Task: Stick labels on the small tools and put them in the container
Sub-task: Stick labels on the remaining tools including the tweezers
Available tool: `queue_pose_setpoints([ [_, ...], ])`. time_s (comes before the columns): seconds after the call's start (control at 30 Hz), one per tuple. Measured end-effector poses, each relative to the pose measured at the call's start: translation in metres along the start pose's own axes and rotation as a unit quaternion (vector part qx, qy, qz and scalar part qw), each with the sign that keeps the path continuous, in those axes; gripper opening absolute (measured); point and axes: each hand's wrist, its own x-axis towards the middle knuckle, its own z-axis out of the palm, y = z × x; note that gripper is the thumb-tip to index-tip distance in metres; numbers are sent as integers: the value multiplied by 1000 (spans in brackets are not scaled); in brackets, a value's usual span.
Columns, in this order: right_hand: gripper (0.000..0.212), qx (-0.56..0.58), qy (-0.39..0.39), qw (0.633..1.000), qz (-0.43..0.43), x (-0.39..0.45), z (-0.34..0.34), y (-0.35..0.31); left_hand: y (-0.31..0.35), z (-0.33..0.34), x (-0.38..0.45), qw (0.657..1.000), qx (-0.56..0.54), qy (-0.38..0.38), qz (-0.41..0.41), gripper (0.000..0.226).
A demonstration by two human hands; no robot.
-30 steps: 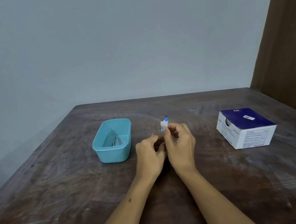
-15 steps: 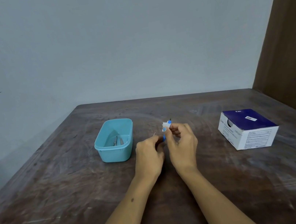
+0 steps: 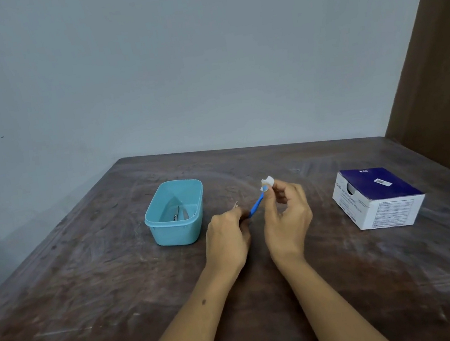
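Observation:
A small tool with a blue handle (image 3: 256, 205) is held slanting between my two hands above the table. My left hand (image 3: 228, 240) grips its lower end, where a thin metal tip (image 3: 235, 205) sticks out. My right hand (image 3: 287, 216) pinches a white label (image 3: 267, 183) wrapped around the tool's upper end. A light blue plastic container (image 3: 179, 232) stands to the left of my hands, with a small metal tool (image 3: 176, 213) lying inside it.
A white and dark blue cardboard box (image 3: 379, 197) sits on the table to the right. The brown wooden table (image 3: 90, 292) meets a pale wall at the back and a brown panel (image 3: 443, 79) at the right.
My hands have moved apart, so the blue handle shows between them. My right hand has risen slightly with the white label at the tool's top.

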Motion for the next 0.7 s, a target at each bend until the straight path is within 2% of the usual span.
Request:
queue_pose_setpoints([
  [0.27, 9, -15, -51, 998, 29, -1, 3, 7, -1, -1, 0, 1000, 1, 12, 2, 22],
  [0.43, 8, 13, 9, 1000, 22, 1, 1, 1, 2, 0, -2, 1000, -16, 13, 15, 24],
  [0.5, 9, 10, 8, 999, 29, 1, 2, 2, 1, -1, -2, 999, -16, 20, 19, 24],
  [0.7, 11, -30, -113, 993, 33, -3, 4, 8, 2, -3, 0, 995, -71, 63, 14, 19],
])
